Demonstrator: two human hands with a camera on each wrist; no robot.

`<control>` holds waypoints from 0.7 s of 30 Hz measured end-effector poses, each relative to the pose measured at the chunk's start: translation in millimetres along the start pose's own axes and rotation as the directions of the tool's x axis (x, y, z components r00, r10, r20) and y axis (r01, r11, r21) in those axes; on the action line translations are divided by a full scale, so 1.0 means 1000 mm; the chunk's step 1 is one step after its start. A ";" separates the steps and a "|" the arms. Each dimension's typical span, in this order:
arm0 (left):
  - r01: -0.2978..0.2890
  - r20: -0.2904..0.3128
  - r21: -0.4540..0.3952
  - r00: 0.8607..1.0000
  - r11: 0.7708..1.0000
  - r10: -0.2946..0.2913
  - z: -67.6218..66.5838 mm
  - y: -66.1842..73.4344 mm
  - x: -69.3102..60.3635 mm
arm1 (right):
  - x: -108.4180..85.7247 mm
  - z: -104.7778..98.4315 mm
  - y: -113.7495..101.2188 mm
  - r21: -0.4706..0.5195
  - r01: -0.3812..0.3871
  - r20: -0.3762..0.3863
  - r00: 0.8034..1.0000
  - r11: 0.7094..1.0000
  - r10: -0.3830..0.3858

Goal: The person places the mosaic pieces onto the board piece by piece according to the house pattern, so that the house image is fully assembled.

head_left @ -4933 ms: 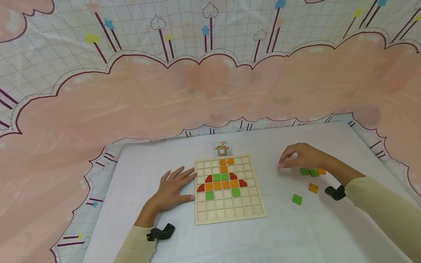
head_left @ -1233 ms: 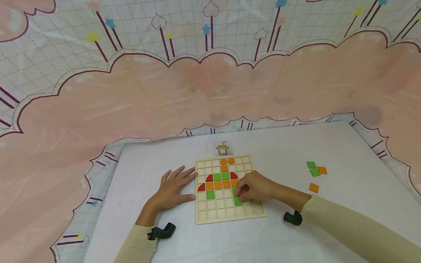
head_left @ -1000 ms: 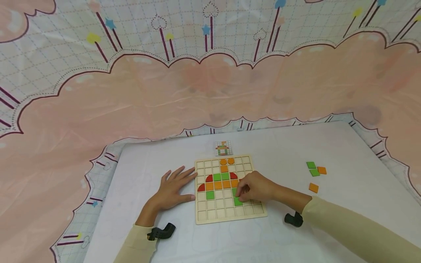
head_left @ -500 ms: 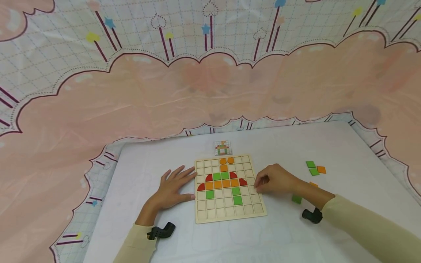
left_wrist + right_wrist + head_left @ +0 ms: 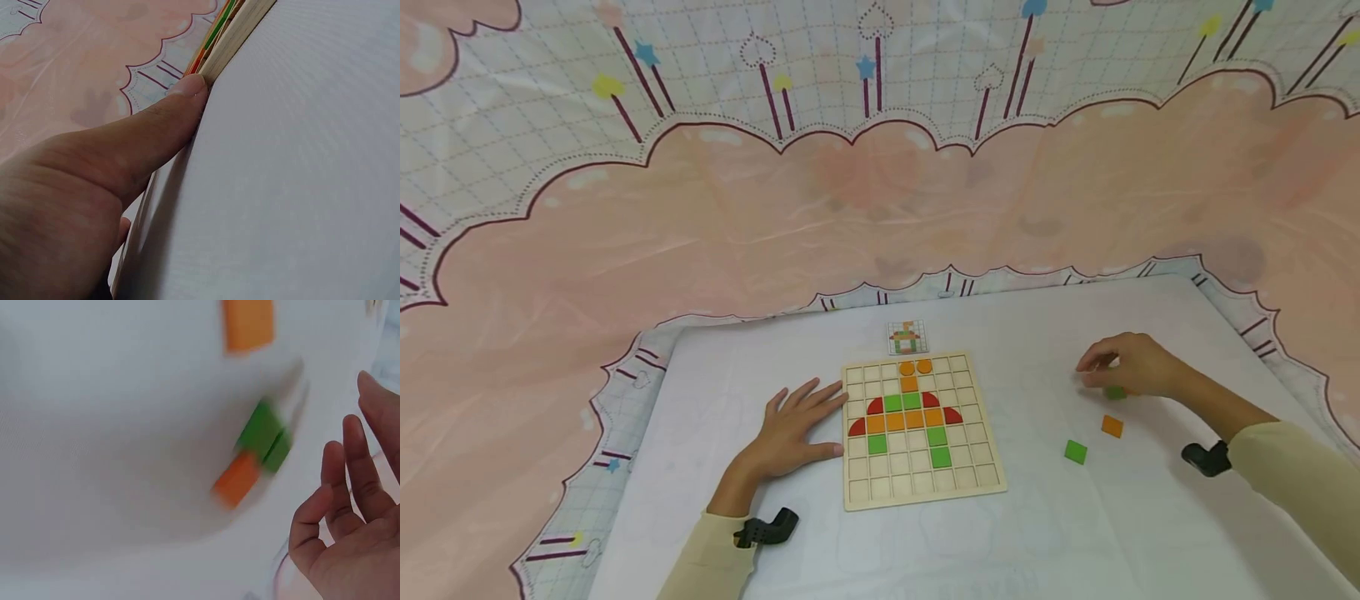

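A square wooden grid board (image 5: 880, 493) lies flat on the table, its recesses partly filled with coloured tiles. Two round orange tiles (image 5: 916, 367) sit in the top row; a green square tile (image 5: 941, 457) lies at the lower right of the pattern. My left hand (image 5: 793, 433) rests spread beside the board, its thumb (image 5: 187, 87) touching the board's edge. My right hand (image 5: 1131, 364) hovers over the loose tiles, fingers loosely bent, holding nothing. Beneath it are green tiles (image 5: 259, 430) and an orange tile (image 5: 236, 480), partly hidden in the head view.
Nearer me lie a loose orange tile (image 5: 1112, 427) and a loose green tile (image 5: 1076, 452). Behind the board is a small pattern card (image 5: 907, 337). A white cloth (image 5: 1037, 533) covers the table, and a printed curtain (image 5: 880, 208) hangs behind.
A second green tile now sits below the first at the board's lower right. My right hand has let go and moved right, over the loose tiles. The left hand has stayed put.
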State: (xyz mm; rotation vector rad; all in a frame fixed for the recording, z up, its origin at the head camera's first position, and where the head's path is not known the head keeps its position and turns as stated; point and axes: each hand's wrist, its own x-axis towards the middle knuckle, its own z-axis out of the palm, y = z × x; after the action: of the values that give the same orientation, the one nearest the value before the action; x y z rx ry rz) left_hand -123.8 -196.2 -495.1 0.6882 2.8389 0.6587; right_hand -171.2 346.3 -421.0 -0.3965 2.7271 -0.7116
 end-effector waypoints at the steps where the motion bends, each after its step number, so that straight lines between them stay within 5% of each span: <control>1: 0.001 0.001 -0.001 1.000 1.000 -0.001 0.000 0.000 0.000 | -0.001 -0.003 0.006 -0.006 -0.016 -0.003 1.000 1.000 0.016; 11: -0.001 0.002 -0.004 1.000 1.000 0.001 0.001 -0.001 0.000 | -0.003 -0.005 0.054 -0.041 -0.142 -0.040 0.989 0.989 0.140; 21: -0.006 0.000 0.000 1.000 1.000 0.006 0.000 0.000 0.000 | 0.002 0.002 0.064 -0.049 -0.146 -0.060 0.988 0.988 0.143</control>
State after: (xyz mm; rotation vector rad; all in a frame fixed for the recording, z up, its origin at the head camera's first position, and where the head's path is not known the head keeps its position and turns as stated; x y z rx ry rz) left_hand -123.6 -196.4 -495.2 0.6970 2.8374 0.6597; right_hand -184.0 398.4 -455.5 -0.1901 2.7974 -0.6213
